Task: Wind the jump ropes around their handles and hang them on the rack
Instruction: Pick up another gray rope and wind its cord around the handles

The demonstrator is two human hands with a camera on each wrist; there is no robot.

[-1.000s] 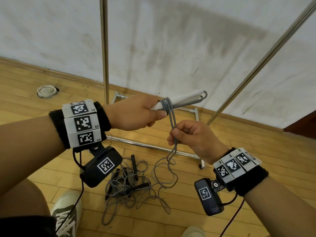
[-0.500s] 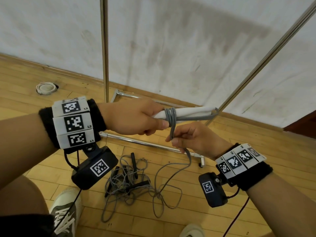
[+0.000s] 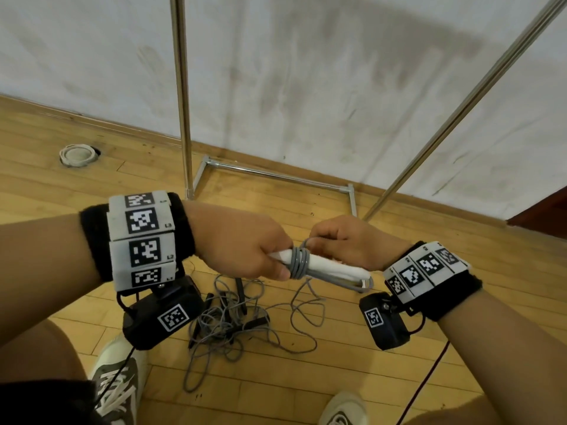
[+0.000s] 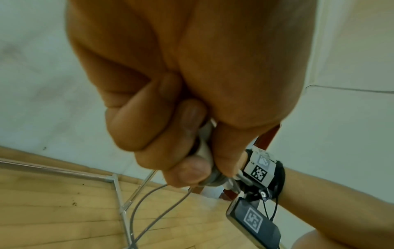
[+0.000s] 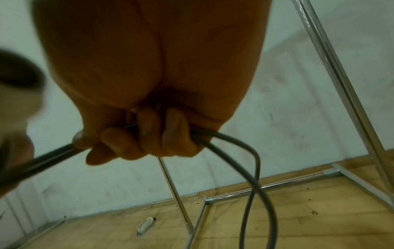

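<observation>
My left hand [image 3: 245, 245] grips the white jump rope handles [image 3: 333, 268], held level at chest height. Several turns of grey rope [image 3: 299, 260] are wound round them just right of my left fingers. Above and behind the handles my right hand [image 3: 343, 240] pinches the grey rope [image 5: 253, 168]; two strands hang from its curled fingers [image 5: 149, 134]. In the left wrist view my left fingers [image 4: 187, 160] are curled round the handles and coils. Loose rope trails down to a tangled pile of grey ropes with black handles [image 3: 233, 320] on the floor.
A chrome rack stands against the white wall: one upright [image 3: 181, 96], a slanted pole [image 3: 460, 108] and a base frame [image 3: 276, 174] on the wooden floor. A round floor fitting [image 3: 76, 154] lies far left. My shoes [image 3: 116, 381] are near the pile.
My right hand carried the rope up from under the handles to behind them, adding a turn. Both hands dropped lower and the handle tips now tilt down to the right.
</observation>
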